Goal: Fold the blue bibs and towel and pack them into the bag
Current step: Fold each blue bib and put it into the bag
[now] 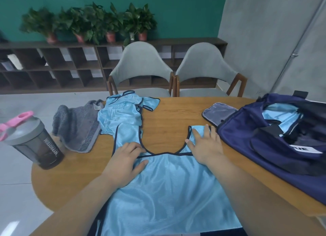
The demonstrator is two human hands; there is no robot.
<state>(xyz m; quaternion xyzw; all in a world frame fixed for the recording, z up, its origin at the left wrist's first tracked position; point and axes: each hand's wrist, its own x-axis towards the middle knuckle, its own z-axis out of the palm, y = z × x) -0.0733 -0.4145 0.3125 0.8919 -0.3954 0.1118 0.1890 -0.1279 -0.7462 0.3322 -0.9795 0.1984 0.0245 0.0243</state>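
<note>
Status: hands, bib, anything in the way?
Left hand and right hand flat on spread bib shoulder straps. Second bib and towel unfolded behind it. Bag open at right; shaker bottle off left, not in the way.

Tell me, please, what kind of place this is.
Probably an office lounge or meeting room: a rounded wooden table with two grey upholstered chairs, low dark wooden cubby shelves along a teal wall, and potted green plants on top.
</note>
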